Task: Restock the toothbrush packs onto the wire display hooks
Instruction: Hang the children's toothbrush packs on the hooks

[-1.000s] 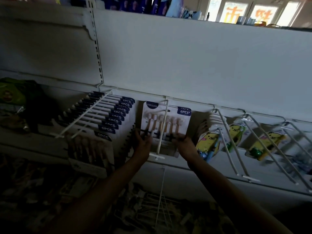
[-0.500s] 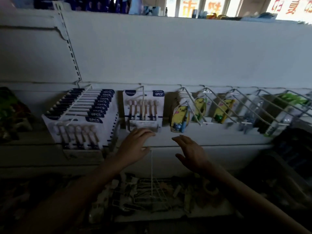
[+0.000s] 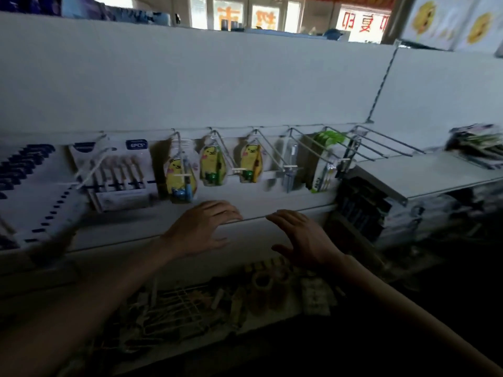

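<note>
Both hands hung spread and empty at frame centre, the left hand (image 3: 202, 229) nearer than the right hand (image 3: 304, 240) to the upright six-brush pack (image 3: 119, 172) on its hook at middle left.

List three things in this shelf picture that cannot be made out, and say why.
- Head view: label on the 6PCS pack, smeared by motion blur.
- Head view: left stack of packs, cut by the frame edge, so uncountable.
- Head view: clutter under the hands, too dark to identify.
</note>
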